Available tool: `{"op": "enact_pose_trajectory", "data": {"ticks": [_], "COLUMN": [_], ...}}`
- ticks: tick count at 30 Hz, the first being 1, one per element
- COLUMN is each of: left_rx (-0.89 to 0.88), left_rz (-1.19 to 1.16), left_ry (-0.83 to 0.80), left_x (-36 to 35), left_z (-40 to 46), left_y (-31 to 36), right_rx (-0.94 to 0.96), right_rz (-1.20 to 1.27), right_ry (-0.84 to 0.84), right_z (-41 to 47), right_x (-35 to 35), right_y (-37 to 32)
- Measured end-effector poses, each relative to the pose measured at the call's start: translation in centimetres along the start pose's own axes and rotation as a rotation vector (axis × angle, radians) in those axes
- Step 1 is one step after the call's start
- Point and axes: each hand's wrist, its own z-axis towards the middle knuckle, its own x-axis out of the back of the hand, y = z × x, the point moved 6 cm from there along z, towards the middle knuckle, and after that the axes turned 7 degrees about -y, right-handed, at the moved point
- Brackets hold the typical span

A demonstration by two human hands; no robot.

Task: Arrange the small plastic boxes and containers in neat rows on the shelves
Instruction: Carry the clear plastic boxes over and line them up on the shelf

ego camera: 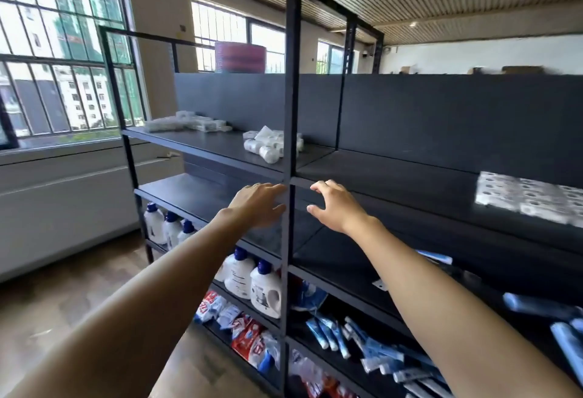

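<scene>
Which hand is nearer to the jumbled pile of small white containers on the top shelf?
Left. The left hand is below the pile of small white containers, slightly left; the right hand is farther, below right.

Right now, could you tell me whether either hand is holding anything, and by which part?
Nothing is held. The left hand and right hand reach, fingers loosely spread, toward the shelf on either side of the post.

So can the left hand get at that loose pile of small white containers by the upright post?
Probably yes. The left hand is open, one shelf below the pile; the shelf front is open, only the post partly covers it.
</scene>
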Motion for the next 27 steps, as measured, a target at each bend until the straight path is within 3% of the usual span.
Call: {"op": "enact_pose_trajectory", "data": {"ticks": [8,15,27], "left_rx": [0.063,0.105,0.140], "left_rz": [0.065,0.159,0.061], "left_ry": [-0.003,-0.029,0.027], "left_x": [-1.7,-1.4,-2.8], "left_z": [3.7,10.8,21.5], "left_y": [-9.8,-18.8,-31.3], "right_rx": [0.062,0.110,0.138], "right_rz": [0.040,0.101,0.093], "right_ry": [-0.046,0.037,0.090], "right_z": [10.8,23.7,40.5], "right_x": [-5.9,-7.9,-11.1], "right_y": [-4.1,-6.7,-8.7]}}
